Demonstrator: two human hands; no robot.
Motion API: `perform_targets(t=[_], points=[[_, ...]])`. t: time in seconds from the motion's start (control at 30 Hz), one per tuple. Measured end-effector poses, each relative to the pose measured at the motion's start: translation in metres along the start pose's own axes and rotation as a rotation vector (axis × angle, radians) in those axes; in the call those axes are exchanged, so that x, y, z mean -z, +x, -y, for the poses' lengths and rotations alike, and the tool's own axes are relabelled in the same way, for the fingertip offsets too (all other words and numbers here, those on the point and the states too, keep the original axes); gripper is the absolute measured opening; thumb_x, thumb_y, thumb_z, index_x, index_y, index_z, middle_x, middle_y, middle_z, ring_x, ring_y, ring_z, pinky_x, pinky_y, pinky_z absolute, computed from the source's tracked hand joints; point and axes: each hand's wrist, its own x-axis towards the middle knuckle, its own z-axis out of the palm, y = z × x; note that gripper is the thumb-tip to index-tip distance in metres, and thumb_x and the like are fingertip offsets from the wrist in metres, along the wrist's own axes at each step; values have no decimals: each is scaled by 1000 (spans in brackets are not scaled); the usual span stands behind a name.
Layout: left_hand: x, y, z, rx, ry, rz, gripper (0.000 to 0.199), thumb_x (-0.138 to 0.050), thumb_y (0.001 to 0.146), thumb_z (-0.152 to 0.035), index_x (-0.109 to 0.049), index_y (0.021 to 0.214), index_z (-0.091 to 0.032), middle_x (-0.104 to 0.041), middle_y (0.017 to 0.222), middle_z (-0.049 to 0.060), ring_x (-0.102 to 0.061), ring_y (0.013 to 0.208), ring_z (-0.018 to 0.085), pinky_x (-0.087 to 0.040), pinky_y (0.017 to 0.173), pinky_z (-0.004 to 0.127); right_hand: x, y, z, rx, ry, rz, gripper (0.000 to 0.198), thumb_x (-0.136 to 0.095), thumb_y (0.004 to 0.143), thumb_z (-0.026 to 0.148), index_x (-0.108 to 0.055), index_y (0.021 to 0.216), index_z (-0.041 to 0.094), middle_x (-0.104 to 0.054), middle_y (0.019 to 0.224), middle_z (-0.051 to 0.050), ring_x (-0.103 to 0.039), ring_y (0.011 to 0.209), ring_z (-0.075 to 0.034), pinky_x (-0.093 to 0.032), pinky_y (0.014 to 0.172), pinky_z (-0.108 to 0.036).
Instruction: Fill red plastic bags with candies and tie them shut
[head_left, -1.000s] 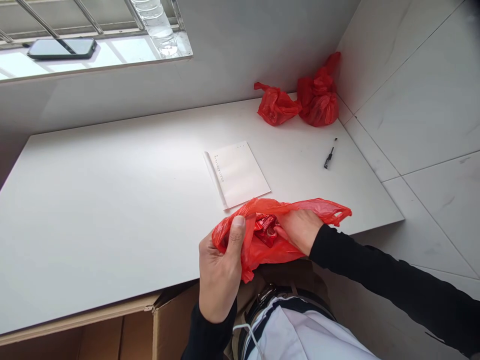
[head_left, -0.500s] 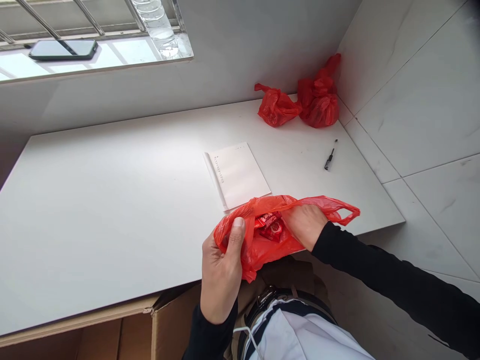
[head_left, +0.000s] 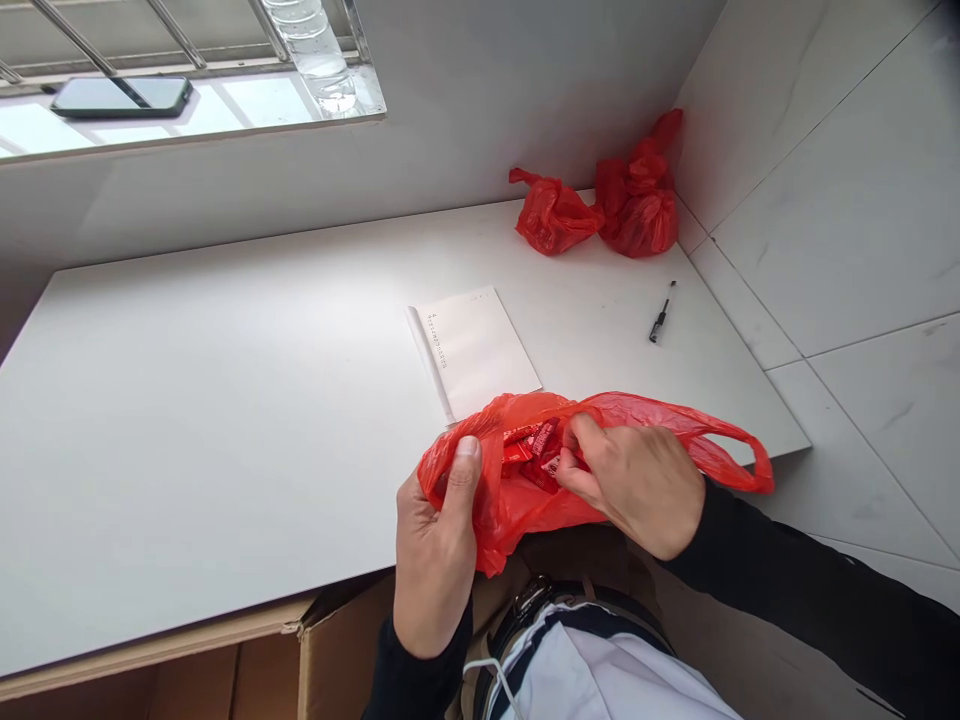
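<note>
A red plastic bag is held at the table's front edge, its mouth spread and one handle loop trailing to the right. My left hand grips the bag's left side, thumb lying over the rim. Inside are several small red wrapped packets with pale print. My right hand is at the bag's mouth with its fingers curled beside the packets. Its fingertips are partly hidden, and whatever they may pinch cannot be made out.
A white booklet lies beyond the bag on the white table, with a black pen to its right. Two tied red bags sit by the wall. Below the front edge is a cardboard box. A phone and bottle occupy the windowsill.
My right hand has drawn back from deep in the bag, showing its thumb and fingers. The right handle loop has stretched further right. My left hand keeps its grip, shifted slightly left.
</note>
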Motion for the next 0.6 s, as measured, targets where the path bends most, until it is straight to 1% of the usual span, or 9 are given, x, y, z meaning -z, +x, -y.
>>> perform_targets(t=[0.07, 0.17, 0.23, 0.3, 0.4, 0.47, 0.53, 0.6], points=[[0, 1, 0, 1, 7, -2, 36, -64, 95, -49, -62, 75, -19, -50, 71, -1, -44, 68, 11, -42, 66, 24, -1, 3, -2, -13, 5, -7, 19, -49, 100, 27, -65, 96, 17, -67, 61, -5, -69, 59, -25, -17, 51, -31], [1, 2, 0, 1, 11, -8, 37, -64, 94, -50, -61, 73, -19, -50, 69, -1, -44, 66, 12, -42, 63, 25, 0, 4, -6, -15, -68, 80, 18, -50, 102, 24, -65, 101, 15, -70, 67, -8, -72, 64, -27, -16, 51, -32], [1, 2, 0, 0, 13, -8, 37, -64, 95, -50, -60, 73, -20, -51, 69, -1, -44, 66, 12, -42, 63, 25, 2, 3, -4, 39, -97, 157, 17, -50, 103, 23, -65, 104, 15, -71, 70, -8, -72, 66, -27, -17, 49, -33], [1, 2, -1, -9, 15, 0, 38, -64, 95, -50, -59, 73, -20, -50, 70, -1, -44, 67, 12, -42, 64, 25, 4, 3, 2, 118, -66, 206, 17, -50, 103, 20, -64, 111, 16, -71, 71, -7, -73, 67, -26, -20, 49, -32], [0, 2, -2, -13, 18, 9, 38, -63, 95, -50, -58, 73, -20, -50, 72, -1, -44, 68, 12, -42, 66, 25, 5, 9, 14, 192, -30, 236, 22, -54, 97, 11, -63, 116, 13, -73, 76, -9, -74, 73, -26, -27, 50, -31], [0, 1, -2, -1, 15, 6, 38, -64, 95, -50, -57, 73, -20, -49, 72, -1, -44, 68, 12, -42, 66, 25, 6, 15, 17, 194, -38, 246, 20, -57, 92, 7, -66, 110, 11, -73, 76, -11, -74, 73, -27, -29, 50, -30], [1, 0, -2, 11, 7, -11, 38, -65, 94, -50, -57, 73, -20, -49, 72, -1, -44, 68, 12, -42, 64, 25, 8, 19, 16, 170, -35, 249, 13, -57, 92, 7, -69, 94, 12, -71, 71, -12, -72, 69, -26, -30, 50, -29], [3, 0, -1, 10, 0, -28, 37, -66, 93, -51, -58, 74, -20, -48, 72, -1, -43, 67, 12, -41, 63, 25, 8, 22, 12, 151, -24, 239, 18, -56, 91, 6, -68, 81, 13, -70, 69, -12, -71, 68, -26, -31, 51, -29]])
